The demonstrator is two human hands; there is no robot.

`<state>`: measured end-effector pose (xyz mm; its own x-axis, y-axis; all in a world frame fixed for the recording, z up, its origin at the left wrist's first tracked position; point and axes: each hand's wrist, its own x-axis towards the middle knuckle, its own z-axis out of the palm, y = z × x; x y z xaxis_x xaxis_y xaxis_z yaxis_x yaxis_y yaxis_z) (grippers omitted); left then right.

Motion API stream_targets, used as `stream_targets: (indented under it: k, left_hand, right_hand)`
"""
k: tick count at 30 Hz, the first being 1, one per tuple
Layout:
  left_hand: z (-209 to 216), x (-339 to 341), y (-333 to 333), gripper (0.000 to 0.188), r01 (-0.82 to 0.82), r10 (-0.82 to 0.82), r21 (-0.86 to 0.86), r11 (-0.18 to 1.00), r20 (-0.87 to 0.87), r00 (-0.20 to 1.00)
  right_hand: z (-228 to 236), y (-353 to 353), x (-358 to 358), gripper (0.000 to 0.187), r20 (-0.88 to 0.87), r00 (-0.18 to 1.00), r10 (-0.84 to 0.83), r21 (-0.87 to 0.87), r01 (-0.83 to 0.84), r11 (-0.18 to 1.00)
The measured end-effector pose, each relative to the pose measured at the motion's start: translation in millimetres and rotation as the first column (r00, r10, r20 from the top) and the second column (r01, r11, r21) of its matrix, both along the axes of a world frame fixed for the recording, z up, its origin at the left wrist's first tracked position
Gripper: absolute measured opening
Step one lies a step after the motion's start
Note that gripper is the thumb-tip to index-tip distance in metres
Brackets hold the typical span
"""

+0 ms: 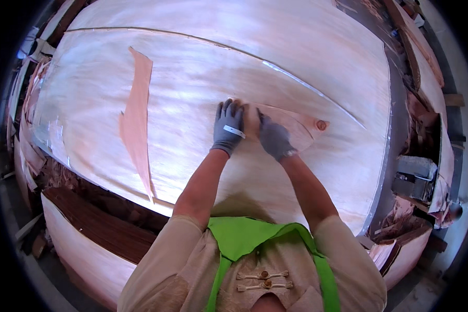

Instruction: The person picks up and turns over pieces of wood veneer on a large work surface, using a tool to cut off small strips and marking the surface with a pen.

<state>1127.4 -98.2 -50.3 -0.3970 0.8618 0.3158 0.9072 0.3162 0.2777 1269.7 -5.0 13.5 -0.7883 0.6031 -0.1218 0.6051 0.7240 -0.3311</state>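
Note:
Both my hands wear grey gloves and lie flat on a large pale sheet of wood veneer [203, 78]. My left hand [228, 126] presses palm down, fingers spread, at the left end of a small veneer patch [296, 124]. My right hand [273, 137] lies on the same patch, fingers pointing up and left. The patch is a pale pointed piece with a round reddish knot [322, 125] near its right tip. Neither hand grips anything.
A long narrow reddish veneer strip [137, 122] lies to the left on the sheet. Stacks of veneer sheets [88, 249] sit below left. At the right are scraps and a grey machine part [413, 177]. A seam [291, 78] curves across the sheet.

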Motion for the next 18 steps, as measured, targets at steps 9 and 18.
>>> stream_targets:
  k: [9, 18]
  left_hand:
    - [14, 4, 9, 0.07, -0.154, 0.124, -0.31, 0.938, -0.115, 0.986]
    - [16, 9, 5, 0.062, -0.14, 0.144, -0.158, 0.977, 0.014, 0.989]
  right_hand:
    - [-24, 9, -85, 0.026, 0.275, 0.962, 0.006, -0.05, 0.008, 0.999]
    - [-11, -10, -12, 0.025, 0.158, 0.987, 0.032, -0.036, -0.027, 0.999]
